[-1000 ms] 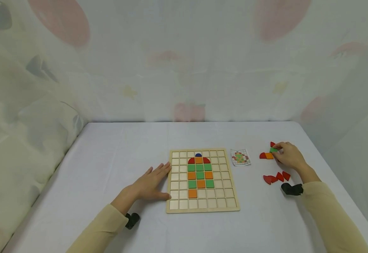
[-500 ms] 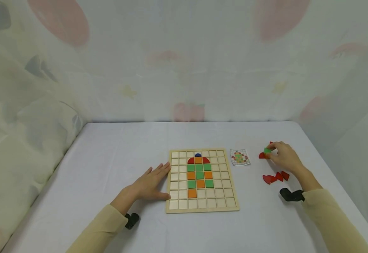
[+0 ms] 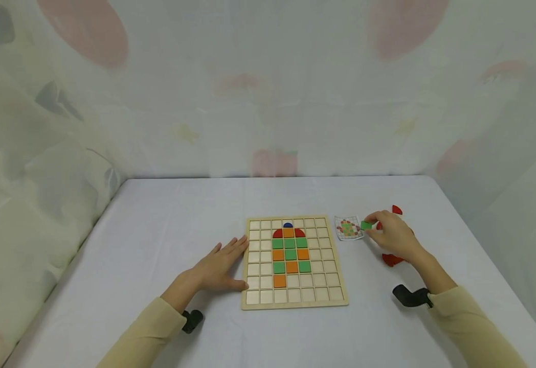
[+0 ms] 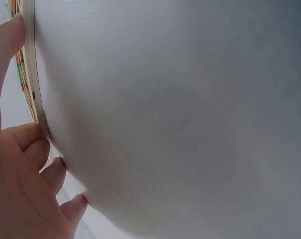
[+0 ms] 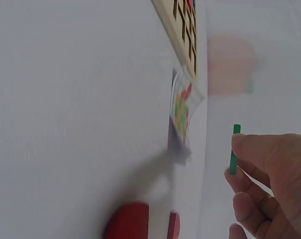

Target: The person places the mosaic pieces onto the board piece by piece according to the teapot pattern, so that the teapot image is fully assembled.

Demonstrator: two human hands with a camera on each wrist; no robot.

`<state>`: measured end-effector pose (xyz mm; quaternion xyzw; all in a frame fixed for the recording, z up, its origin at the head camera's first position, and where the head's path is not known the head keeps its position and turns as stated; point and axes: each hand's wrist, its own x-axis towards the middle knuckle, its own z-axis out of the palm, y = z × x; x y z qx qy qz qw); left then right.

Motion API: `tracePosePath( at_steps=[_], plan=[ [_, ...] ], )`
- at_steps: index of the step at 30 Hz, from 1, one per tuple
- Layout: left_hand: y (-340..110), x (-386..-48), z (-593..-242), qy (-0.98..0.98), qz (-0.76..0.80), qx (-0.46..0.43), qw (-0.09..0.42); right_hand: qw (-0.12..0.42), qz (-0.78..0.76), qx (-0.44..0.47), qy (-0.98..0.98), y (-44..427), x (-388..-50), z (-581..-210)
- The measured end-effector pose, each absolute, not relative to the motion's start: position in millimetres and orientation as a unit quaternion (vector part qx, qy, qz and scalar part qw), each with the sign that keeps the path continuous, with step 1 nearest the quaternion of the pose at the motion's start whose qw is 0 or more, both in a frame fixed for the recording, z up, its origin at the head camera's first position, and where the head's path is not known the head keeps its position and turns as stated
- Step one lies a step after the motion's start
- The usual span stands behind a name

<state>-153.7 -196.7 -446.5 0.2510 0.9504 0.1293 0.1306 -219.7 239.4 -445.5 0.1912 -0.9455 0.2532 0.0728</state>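
Note:
The wooden grid board [image 3: 295, 307] holds green and orange squares, two red quarter-round pieces and a blue half-round one. My left hand [image 3: 217, 267] lies with spread fingers against the board's left edge; in the left wrist view its fingers touch the board's rim [image 4: 39, 94]. A green square [image 3: 366, 225] is pinched between thumb and finger of my right hand [image 3: 394, 235], beside the right edge of the printed pattern card [image 3: 349, 228]. The right wrist view shows the green piece [image 5: 233, 162] edge-on, held off the table by my right hand [image 5: 277, 184].
Loose red pieces lie around the right hand, one [image 3: 397, 209] behind it and others [image 3: 391, 259] in front, partly hidden by the hand and wrist. White cloth covers the table [image 3: 180, 214], and patterned fabric [image 3: 341, 102] hangs behind it.
My right hand has lifted the green square from among the loose pieces and carried it left to the card. The left hand has stayed in place at the board.

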Motion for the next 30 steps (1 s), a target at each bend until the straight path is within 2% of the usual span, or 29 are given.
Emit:
tracePosePath(
  at_steps=[9, 20, 30],
  plan=[
    [-197, -154, -446, 0.952, 0.127, 0.246, 0.133, 0.072, 0.246, 0.209, -0.944, 207, -204, -448],
    [-198, -155, -447, 0.952, 0.130, 0.242, 0.137, 0.103, 0.245, 0.287, -0.920, 167, -186, -452],
    [-197, -154, -446, 0.951, 0.132, 0.244, 0.136, 0.077, 0.258, 0.305, -0.913, 134, -167, -455]
  ],
)
